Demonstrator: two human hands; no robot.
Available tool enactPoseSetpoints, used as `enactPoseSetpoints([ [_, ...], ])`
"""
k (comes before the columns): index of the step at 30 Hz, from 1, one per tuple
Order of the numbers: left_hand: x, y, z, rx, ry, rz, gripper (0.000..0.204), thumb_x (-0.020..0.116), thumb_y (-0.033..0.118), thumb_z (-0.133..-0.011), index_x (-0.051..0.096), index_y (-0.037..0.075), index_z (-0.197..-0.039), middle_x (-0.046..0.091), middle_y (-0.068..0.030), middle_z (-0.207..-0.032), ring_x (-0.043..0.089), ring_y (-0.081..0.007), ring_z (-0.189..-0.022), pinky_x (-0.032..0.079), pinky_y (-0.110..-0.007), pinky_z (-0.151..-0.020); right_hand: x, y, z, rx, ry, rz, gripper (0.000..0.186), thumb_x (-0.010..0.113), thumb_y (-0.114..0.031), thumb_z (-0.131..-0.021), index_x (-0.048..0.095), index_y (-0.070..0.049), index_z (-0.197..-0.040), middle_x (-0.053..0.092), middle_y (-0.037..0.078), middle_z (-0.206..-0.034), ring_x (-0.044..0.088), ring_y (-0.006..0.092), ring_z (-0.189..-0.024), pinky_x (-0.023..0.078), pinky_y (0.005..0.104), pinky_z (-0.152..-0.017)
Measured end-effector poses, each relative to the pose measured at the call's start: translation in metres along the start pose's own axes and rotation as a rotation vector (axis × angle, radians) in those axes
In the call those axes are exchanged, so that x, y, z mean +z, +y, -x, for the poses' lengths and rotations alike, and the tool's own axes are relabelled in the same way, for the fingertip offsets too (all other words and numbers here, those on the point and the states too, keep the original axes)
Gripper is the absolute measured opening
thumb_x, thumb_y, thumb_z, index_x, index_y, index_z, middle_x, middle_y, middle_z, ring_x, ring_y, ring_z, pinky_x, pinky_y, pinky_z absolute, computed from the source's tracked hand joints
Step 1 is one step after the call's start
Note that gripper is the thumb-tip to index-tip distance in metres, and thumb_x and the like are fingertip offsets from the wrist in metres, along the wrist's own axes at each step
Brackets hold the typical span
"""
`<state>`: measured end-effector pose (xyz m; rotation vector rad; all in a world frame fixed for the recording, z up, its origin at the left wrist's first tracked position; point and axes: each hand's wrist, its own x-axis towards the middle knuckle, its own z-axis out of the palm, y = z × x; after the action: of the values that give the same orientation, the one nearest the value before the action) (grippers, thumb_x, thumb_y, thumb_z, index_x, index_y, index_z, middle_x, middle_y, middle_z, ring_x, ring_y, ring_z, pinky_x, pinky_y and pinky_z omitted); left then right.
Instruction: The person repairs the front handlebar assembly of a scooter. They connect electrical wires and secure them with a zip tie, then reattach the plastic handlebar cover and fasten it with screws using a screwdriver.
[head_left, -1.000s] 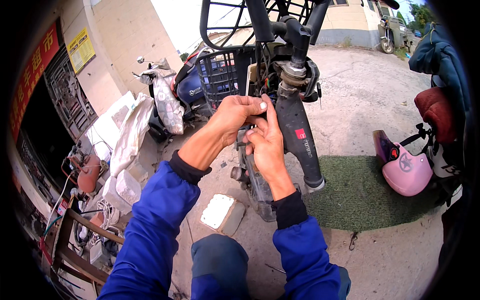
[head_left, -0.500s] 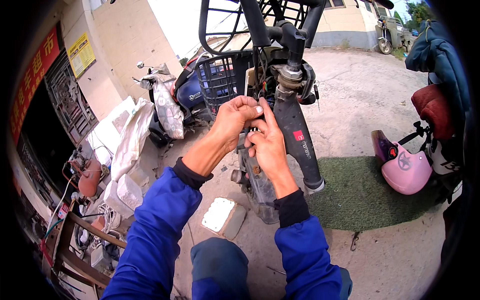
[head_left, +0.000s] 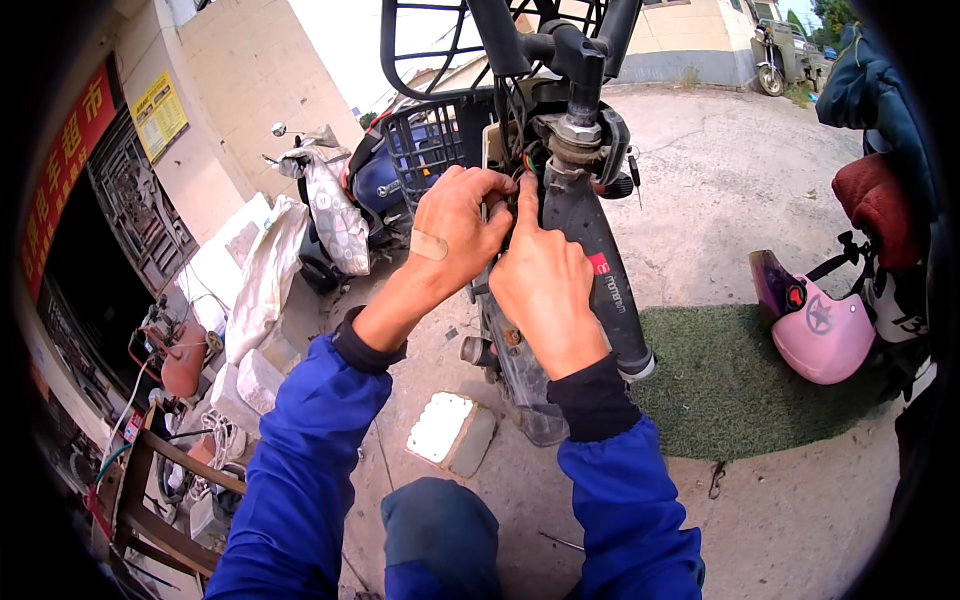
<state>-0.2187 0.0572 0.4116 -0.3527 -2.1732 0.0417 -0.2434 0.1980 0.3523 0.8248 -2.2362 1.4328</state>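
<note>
The left hand (head_left: 458, 228) and the right hand (head_left: 545, 285) come together at their fingertips, backs turned up. The left fingers curl in to a narrow gap near the thumb; the right index finger (head_left: 527, 205) lies straight, its tip just beside the left fingertips, while the other right fingers fold under. Whether either hand pinches anything I cannot tell, as the hands cover the spot. An adhesive bandage (head_left: 429, 245) sits on the back of the left hand, near the wrist.

Just above the meeting fingertips, coloured wires (head_left: 531, 162) emerge at the head of a two-wheeler. Right of the grip, its thick black frame tube (head_left: 598, 262) slopes down past the right hand, bearing a small red label. Above and slightly right of the fingertips is a metal collar (head_left: 575, 135) around the steering stem. A black basket (head_left: 408, 150) stands up and left of the grip.

Below the hands, a pale-topped block (head_left: 450, 435) rests on the concrete, between the forearms in blue sleeves (head_left: 310, 450). Further left of the grip stand a blue scooter (head_left: 378, 187) and, beyond white sacks (head_left: 265, 275), a reddish tank (head_left: 183, 360). Well to the right, a green mat (head_left: 740, 385) lies below a pink helmet (head_left: 835, 345).
</note>
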Motion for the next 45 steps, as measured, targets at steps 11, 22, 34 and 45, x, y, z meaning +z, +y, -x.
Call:
enactPoseSetpoints([
  [11, 0.003, 0.0, -0.007, 0.268, 0.087, -0.189, 0.013, 0.076, 0.006, -0.088, 0.071, 0.009, -0.1, 0.066, -0.0075, -0.095, 0.065, -0.0316, -0.094, 0.054, -0.044, -0.077, 0.009, 0.013, -0.003, -0.073, 0.098, -0.059, 0.077, 0.061, -0.006, -0.096, 0.039, -0.002, -0.169, 0.072, 0.039, -0.086, 0.072, 0.0588, -0.084, 0.055, 0.0695, -0.079],
  [22, 0.02, 0.004, -0.022, 0.235, 0.19, -0.369, 0.013, 0.084, 0.013, -0.083, 0.078, 0.01, -0.094, 0.064, -0.0068, -0.098, 0.063, -0.0295, -0.093, 0.052, -0.042, -0.077, 0.026, 0.015, 0.004, -0.04, 0.16, -0.088, 0.076, 0.063, -0.008, -0.098, 0.04, -0.003, -0.17, 0.071, 0.033, -0.077, 0.073, 0.054, -0.074, 0.057, 0.0629, -0.07],
  [34, 0.017, 0.019, -0.029, 0.071, 0.115, -0.394, 0.013, 0.081, 0.017, -0.08, 0.081, 0.01, -0.091, 0.067, -0.0056, -0.103, 0.066, -0.0288, -0.101, 0.059, -0.043, -0.08, 0.033, 0.023, 0.0, -0.087, 0.172, -0.41, 0.07, 0.054, -0.004, -0.101, 0.039, -0.003, -0.169, 0.071, 0.035, -0.081, 0.07, 0.0567, -0.076, 0.055, 0.0625, -0.074],
  [45, 0.014, 0.014, -0.025, 0.121, 0.083, -0.32, 0.016, 0.082, 0.015, -0.086, 0.079, 0.008, -0.1, 0.065, -0.0072, -0.106, 0.066, -0.0305, -0.104, 0.057, -0.045, -0.079, 0.017, 0.032, -0.008, -0.091, -0.054, -0.429, 0.068, 0.051, -0.004, -0.103, 0.035, 0.008, -0.168, 0.074, 0.032, -0.079, 0.077, 0.0427, -0.066, 0.062, 0.0554, -0.078],
])
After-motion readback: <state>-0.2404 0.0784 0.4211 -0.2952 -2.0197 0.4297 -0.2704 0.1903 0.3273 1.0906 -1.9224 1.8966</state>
